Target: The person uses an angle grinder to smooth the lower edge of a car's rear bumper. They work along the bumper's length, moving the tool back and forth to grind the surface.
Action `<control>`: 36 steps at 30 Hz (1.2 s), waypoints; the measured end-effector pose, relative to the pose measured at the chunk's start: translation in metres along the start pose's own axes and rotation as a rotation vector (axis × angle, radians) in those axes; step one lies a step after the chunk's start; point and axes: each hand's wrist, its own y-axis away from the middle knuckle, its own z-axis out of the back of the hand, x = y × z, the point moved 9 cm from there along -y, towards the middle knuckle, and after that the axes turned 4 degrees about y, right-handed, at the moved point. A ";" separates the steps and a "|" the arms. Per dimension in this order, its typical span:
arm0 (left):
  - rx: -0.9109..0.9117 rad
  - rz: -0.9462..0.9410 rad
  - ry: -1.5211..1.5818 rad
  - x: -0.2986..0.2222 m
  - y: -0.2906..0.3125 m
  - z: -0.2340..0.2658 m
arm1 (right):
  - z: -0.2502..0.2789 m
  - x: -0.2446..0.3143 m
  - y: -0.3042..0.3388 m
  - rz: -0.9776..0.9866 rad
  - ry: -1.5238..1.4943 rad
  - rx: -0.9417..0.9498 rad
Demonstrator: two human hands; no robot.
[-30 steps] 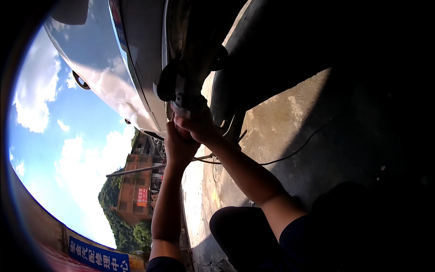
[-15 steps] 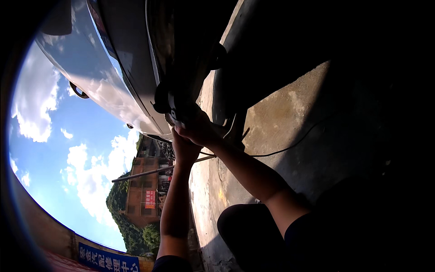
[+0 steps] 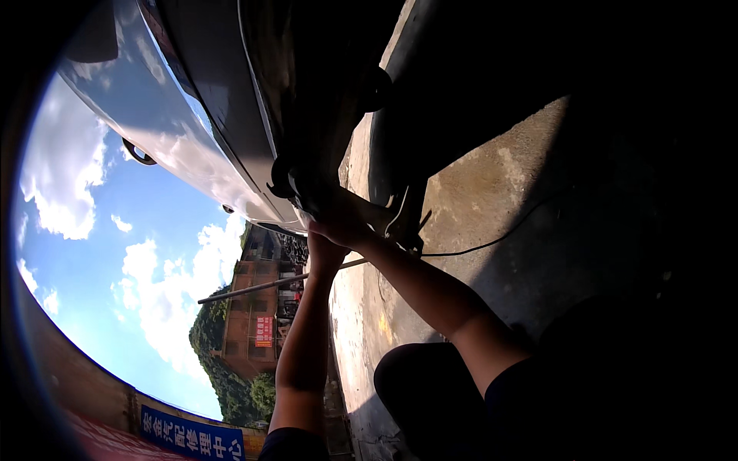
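Observation:
My left hand (image 3: 326, 250) and my right hand (image 3: 343, 218) are together at the lower edge of a car (image 3: 181, 142). Both are closed around a dark, bulky tool (image 3: 306, 188) in deep shade. Its exact kind is hard to make out. A curved dark piece (image 3: 281, 178) stands out at its far end, close to the car's lower body. The fingers are mostly lost in shadow, and my right hand partly overlaps the left. Both forearms stretch up from the lower edge.
A black cable (image 3: 484, 247) lies in a curve across the concrete floor (image 3: 477, 180). Behind my wrists a thin pole (image 3: 254, 289) slants past. The car's dark underside fills the top. A brick building (image 3: 250, 326) and a blue sign (image 3: 184, 434) stand beyond.
The whole view has shifted slightly, so car, hands and background sit a little further right. Both hands keep their closed hold at the car's lower edge.

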 end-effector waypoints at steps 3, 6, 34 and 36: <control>0.051 0.117 0.303 -0.012 -0.009 -0.033 | -0.009 -0.053 0.005 -0.105 0.023 0.066; -0.009 0.110 0.325 -0.021 -0.006 -0.018 | 0.000 -0.038 0.008 -0.129 -0.016 0.015; -0.045 0.535 -0.425 -0.102 0.018 0.025 | 0.003 -0.028 0.011 -0.369 -1.038 0.188; -0.036 0.480 -0.420 -0.126 0.007 0.028 | 0.007 -0.020 0.006 -0.349 -1.067 0.185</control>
